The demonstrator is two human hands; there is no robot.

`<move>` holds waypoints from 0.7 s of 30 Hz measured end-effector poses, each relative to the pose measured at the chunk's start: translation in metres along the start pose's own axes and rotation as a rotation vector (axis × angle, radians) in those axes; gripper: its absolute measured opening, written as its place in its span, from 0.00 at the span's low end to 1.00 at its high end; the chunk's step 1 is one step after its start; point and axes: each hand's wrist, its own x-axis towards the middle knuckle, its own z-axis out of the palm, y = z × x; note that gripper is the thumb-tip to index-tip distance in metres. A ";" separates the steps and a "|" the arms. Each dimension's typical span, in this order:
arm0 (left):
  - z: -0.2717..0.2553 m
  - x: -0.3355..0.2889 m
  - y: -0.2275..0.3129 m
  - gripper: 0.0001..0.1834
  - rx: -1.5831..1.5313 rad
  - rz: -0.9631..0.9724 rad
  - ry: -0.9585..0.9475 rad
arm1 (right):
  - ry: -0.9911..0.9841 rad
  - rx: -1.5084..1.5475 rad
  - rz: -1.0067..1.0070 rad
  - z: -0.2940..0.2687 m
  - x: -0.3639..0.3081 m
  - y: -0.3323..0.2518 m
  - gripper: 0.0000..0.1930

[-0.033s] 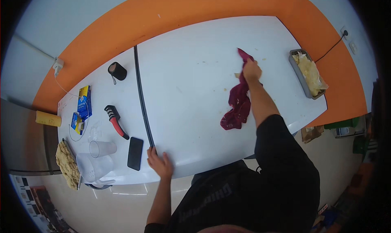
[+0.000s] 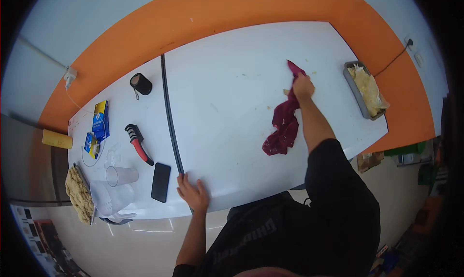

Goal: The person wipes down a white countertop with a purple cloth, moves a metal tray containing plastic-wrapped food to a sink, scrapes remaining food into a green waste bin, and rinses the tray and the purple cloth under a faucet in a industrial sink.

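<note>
A dark red cloth [image 2: 282, 127] lies crumpled and stretched out on the right part of the white table, with light crumbs stuck to it. My right hand [image 2: 303, 87] is closed on its far end, and a short tip sticks out beyond the fingers. A small pale scrap [image 2: 286, 91] lies beside the cloth, next to that hand. At the table's front edge my left hand [image 2: 194, 194] rests with its fingers spread on the surface, by the near end of the black strip [image 2: 169, 115] that crosses the table. Nothing is in it.
At the right end stands a grey tray [image 2: 356, 89] holding pale scraps and plastic. Left of the strip are a black phone [image 2: 161, 182], a red-and-black knife sharpener [image 2: 138, 144], a dark speaker [image 2: 140, 84], blue-yellow boxes [image 2: 100, 122], a clear cup [image 2: 122, 176], a jug [image 2: 108, 199] and a beige sponge-like mass [image 2: 79, 194].
My right hand has shifted slightly right and nearer, drawing the far end of the cloth along. My left hand has slid a little to the right. The view has tilted slightly.
</note>
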 end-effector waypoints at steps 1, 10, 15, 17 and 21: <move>0.000 -0.001 0.014 0.31 0.085 0.027 -0.039 | -0.020 0.034 0.018 -0.007 0.001 0.011 0.15; -0.004 0.001 0.023 0.30 0.143 0.016 -0.071 | 0.055 0.624 -0.436 -0.037 -0.054 -0.130 0.13; -0.003 0.000 0.020 0.29 0.168 -0.005 -0.064 | -0.283 0.552 -0.769 0.025 -0.095 -0.281 0.08; -0.001 0.002 0.022 0.28 0.138 -0.008 -0.039 | -0.231 0.378 -0.854 0.079 -0.091 -0.322 0.09; 0.000 0.006 0.023 0.27 0.132 0.011 -0.013 | -0.269 0.413 -0.670 0.111 -0.047 -0.378 0.13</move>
